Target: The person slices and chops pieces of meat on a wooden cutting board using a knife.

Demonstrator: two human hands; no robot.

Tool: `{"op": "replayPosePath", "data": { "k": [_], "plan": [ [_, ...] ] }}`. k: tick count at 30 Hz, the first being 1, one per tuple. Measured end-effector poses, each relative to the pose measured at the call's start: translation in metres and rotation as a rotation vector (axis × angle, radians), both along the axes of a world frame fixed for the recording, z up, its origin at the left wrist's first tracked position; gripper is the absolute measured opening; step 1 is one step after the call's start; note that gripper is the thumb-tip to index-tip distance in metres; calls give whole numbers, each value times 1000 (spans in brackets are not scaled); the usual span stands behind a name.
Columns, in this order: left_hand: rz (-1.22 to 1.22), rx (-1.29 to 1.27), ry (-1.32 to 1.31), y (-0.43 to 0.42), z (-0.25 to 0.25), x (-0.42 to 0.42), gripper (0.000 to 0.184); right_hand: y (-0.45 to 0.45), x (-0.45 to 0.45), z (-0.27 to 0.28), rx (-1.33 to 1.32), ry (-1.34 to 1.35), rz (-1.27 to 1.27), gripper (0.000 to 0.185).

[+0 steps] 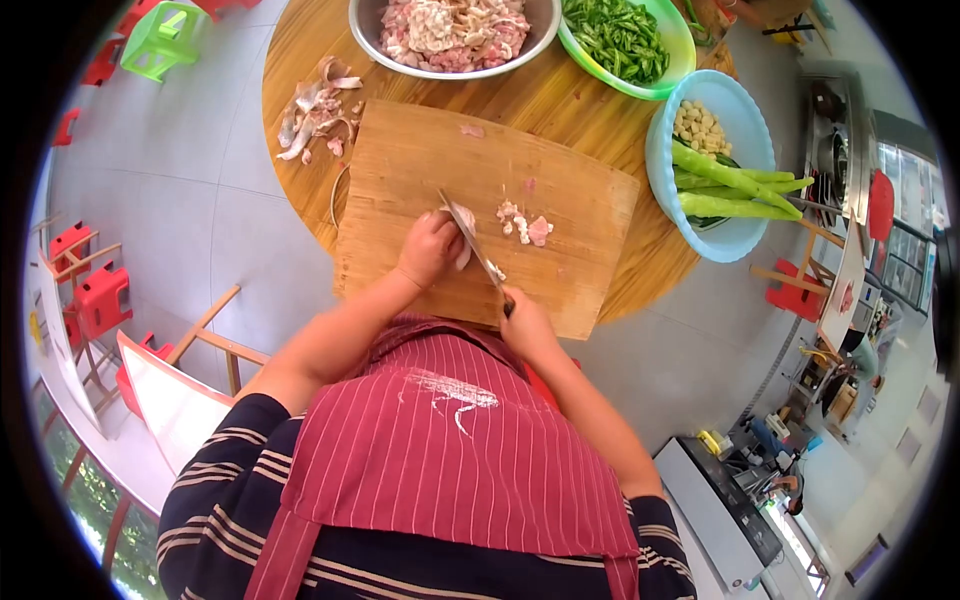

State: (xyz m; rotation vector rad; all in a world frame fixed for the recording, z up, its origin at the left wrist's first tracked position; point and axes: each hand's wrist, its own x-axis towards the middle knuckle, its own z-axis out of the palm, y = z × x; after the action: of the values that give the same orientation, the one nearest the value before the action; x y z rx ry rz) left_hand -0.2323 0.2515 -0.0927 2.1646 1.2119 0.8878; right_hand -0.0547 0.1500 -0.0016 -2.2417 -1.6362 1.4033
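Note:
A wooden cutting board (590, 200) lies in front of me on a round wooden table. My left hand (430, 250) has its fingers curled down on a pale piece of meat (464, 260) on the board. In my right hand (530, 327) is the dark handle of a kitchen knife (470, 235). Its blade lies along the meat, close beside my left fingertips. To the right of the blade are several small cut bits of meat (540, 231), pink and white. Part of the meat is hidden under my fingers and the blade.
Pale meat trimmings (315, 112) lie left of the board. Behind it stand a metal bowl (455, 75) of meat and a green basket (690, 45) of sliced green peppers. A blue basket (657, 150) at right holds garlic and long green vegetables. Stools and people are farther off.

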Motion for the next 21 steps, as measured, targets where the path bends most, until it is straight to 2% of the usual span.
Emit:
{"op": "replayPosePath", "data": {
  "k": [2, 5, 7, 9, 10, 12, 14, 15, 17, 21],
  "plan": [
    [8, 27, 2, 2, 1, 1, 15, 38, -17, -15, 22, 78, -66, 27],
    [-38, 11, 58, -6, 0, 2, 12, 85, -25, -40, 140, 196, -27, 25],
    [-43, 58, 72, -4, 7, -3, 11, 103, -25, -39, 164, 150, 55, 25],
    [-40, 66, 83, -10, 10, -9, 10, 104, -10, -35, 130, 175, 15, 29],
    [-11, -18, 93, -12, 15, -12, 9, 104, 0, -28, 85, 194, -13, 34],
    [15, -112, 109, -12, 23, -17, 8, 92, 18, -16, 169, 134, -20, 33],
    [7, -217, 200, -7, 32, -13, 7, 81, 36, -8, 48, 393, -293, 23],
    [9, -221, 199, -3, 36, -7, 7, 78, 39, 4, 44, 392, -292, 23],
    [7, -104, 94, 10, 40, 10, 7, 73, 44, 30, 27, 531, -460, 18],
    [-93, -121, 117, 31, 29, 31, 9, 53, 51, 30, 30, 518, -513, 17]
  ]
}}
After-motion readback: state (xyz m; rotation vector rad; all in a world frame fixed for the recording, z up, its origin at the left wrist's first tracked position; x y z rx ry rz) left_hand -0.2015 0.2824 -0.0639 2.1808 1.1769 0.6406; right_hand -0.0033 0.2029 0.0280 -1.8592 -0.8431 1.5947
